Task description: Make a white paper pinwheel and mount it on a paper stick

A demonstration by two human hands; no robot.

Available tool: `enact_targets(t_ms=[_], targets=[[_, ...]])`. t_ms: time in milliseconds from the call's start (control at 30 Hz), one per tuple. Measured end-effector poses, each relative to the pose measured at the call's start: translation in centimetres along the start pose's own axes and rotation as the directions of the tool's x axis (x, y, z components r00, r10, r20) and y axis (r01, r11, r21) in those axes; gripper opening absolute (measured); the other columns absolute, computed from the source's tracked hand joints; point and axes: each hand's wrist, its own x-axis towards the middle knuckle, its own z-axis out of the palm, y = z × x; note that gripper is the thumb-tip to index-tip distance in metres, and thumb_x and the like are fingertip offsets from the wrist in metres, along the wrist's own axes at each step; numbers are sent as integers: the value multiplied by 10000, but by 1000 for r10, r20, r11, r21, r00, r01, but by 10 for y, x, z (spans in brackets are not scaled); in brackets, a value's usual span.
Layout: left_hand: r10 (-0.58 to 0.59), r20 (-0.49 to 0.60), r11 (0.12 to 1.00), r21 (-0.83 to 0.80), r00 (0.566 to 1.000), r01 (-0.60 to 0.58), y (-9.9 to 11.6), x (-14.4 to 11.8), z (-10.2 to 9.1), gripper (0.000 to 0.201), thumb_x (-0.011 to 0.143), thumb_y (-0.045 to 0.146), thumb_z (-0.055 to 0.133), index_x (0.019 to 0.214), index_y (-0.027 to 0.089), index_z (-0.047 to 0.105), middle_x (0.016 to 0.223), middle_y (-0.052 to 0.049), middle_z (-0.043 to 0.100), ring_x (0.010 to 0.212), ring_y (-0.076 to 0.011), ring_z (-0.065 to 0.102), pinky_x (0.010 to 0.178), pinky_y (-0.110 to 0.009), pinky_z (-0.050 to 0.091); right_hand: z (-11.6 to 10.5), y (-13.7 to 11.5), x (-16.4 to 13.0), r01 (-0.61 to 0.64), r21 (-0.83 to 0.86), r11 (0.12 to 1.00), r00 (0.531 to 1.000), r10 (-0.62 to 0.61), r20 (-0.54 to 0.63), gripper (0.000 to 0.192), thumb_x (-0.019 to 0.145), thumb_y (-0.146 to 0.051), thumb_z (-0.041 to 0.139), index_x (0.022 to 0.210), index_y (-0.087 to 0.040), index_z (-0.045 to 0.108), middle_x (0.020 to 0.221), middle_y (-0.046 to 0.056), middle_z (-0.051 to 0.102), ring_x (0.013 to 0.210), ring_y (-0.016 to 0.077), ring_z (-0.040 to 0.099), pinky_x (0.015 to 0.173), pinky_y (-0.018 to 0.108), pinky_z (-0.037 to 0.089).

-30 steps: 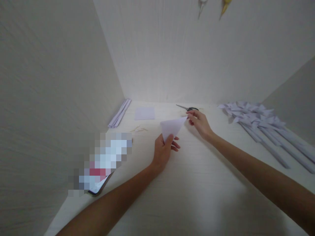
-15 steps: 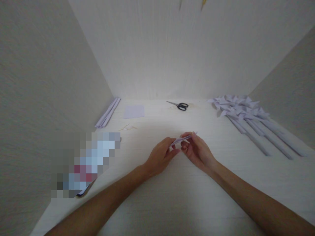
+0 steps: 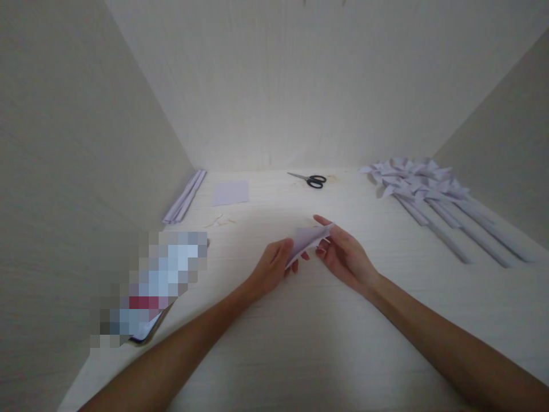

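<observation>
A small sheet of pale lilac paper (image 3: 307,239) is held up between my two hands above the table, its surface bent and tilted. My left hand (image 3: 274,262) grips its left end, thumb on top and fingertips showing beneath. At the upper right corner, my right hand (image 3: 346,253) pinches the paper between thumb and finger, with the index finger stretched out behind. Whether the sheet has creases I cannot tell. Beyond the hands, a flat square of the same paper (image 3: 230,193) lies on the table.
Scissors with black handles (image 3: 316,181) lie near the back wall. Several paper pinwheels (image 3: 418,183) on rolled sticks are piled at right. Rolled paper tubes (image 3: 185,196) lean by the left wall, near thin scraps (image 3: 218,221). A phone (image 3: 150,329), partly blurred out, sits front left.
The paper has turned from nearly edge-on to showing its broad face. My left hand has shifted slightly left and its thumb now presses on top. The camera view has tilted a little.
</observation>
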Motion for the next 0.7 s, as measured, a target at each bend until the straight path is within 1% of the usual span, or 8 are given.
enact_targets(t_ms=[100,167,200,300,400,533,600,700], targets=[[-29,-110,998,-62,993,22,0,2,0,520,784,521,282,615,130,580,446,-23,508,359,-90,423,379,-206,325,2,-3,-2,-35,-8,999,999,35,-22,353,631,-181,587,983,-203,563,799,3,601,680,114,529,620,251,424],[-25,-188,996,-87,982,9,1,4,0,446,779,489,339,635,133,566,471,-22,519,386,-100,453,374,-203,341,3,-3,-2,-40,-43,998,998,37,-60,410,573,-112,583,977,-184,569,789,8,612,690,123,534,635,256,423],[-20,-205,996,-93,979,1,1,5,0,393,771,465,380,668,135,568,497,-16,523,407,-100,462,371,-198,343,3,-3,-2,-33,-64,997,997,28,-78,435,557,-87,577,983,-178,567,784,7,616,696,125,536,646,255,421],[-25,-180,996,-86,983,9,1,6,-1,262,728,387,492,735,141,581,558,4,516,456,-90,454,385,-184,339,3,-1,-2,-1,-133,991,994,-14,-107,484,560,-69,574,1031,-179,542,750,-10,618,682,117,541,657,251,420],[-43,-163,999,-31,986,38,0,6,-2,249,713,364,514,683,130,592,560,8,516,497,-88,448,445,-189,345,1,2,-2,29,-195,980,992,-52,-114,471,601,-121,605,1057,-197,511,733,-23,617,646,106,550,640,249,435],[-58,-226,998,5,972,61,-2,4,-3,302,710,399,503,662,118,601,565,5,525,519,-94,449,465,-202,336,1,4,-3,57,-323,945,995,-79,-54,354,604,-177,658,929,-189,519,812,0,628,712,122,586,668,265,467],[-66,-276,998,0,959,68,-2,5,-3,312,700,407,510,643,114,599,550,7,520,504,-91,438,448,-200,323,3,4,-5,43,-384,923,999,-44,4,363,590,-176,672,910,-187,501,824,10,633,724,136,599,663,274,481],[-96,-352,995,-48,931,85,-2,6,-3,297,681,400,531,628,116,603,543,8,528,491,-90,441,443,-203,330,7,3,-8,-5,-470,883,998,35,54,421,591,-172,664,961,-189,465,750,-2,632,626,123,597,550,241,481]])
